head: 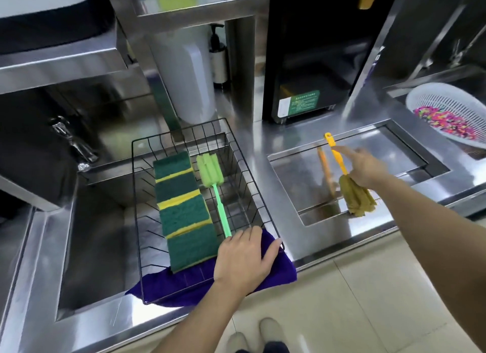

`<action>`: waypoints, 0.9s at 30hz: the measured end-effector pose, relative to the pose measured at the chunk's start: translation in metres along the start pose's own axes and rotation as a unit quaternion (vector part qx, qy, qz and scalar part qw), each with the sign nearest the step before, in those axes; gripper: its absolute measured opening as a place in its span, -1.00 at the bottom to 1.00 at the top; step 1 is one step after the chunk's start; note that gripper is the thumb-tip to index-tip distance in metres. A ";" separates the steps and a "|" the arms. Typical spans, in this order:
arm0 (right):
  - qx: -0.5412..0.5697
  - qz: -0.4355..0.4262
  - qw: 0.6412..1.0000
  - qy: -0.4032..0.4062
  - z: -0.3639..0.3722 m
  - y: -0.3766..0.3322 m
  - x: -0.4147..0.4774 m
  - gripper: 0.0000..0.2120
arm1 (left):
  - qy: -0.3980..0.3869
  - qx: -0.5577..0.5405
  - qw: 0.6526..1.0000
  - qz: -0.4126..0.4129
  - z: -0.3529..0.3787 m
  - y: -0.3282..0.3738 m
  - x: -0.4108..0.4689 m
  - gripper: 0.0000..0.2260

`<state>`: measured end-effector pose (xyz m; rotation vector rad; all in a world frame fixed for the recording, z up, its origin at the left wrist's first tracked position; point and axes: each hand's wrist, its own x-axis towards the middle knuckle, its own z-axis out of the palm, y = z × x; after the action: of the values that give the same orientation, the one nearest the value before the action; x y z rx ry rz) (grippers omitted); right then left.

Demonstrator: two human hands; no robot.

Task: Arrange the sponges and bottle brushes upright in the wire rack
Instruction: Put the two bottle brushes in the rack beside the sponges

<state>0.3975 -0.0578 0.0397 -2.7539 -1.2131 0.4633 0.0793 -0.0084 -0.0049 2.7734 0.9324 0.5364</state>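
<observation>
A black wire rack [265, 213] sits over a steel sink on a purple cloth [278, 272]. Inside it, several green-and-yellow sponges [181, 208] stand on edge in a leaning row. A green bottle brush [210, 169] lies beside them, foam head at the far end. My left hand [244, 260] grips the rack's near right corner, thumb along the rim. Its fingers cover the end of the green handle. My right hand [365, 168] holds a yellow bottle brush [356, 197] by its handle over the recessed counter panel, olive foam head pointing down.
The sink basin [100, 247] opens to the left of the rack, with a tap [71, 142] behind it. A white jug [189, 71] and a pump bottle [218, 58] stand behind the rack. A white colander [431, 94] of coloured bits sits far right, beyond a black appliance [302, 63].
</observation>
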 end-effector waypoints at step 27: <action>-0.154 -0.296 0.933 0.135 -0.008 -0.041 0.014 -0.90 | 0.001 0.014 1.000 -0.019 0.002 0.000 0.000 -0.58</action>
<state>0.3802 -0.0197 0.0525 -2.3594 -2.0543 -0.1743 0.0795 -0.0083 -0.0070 2.7742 0.9974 0.5237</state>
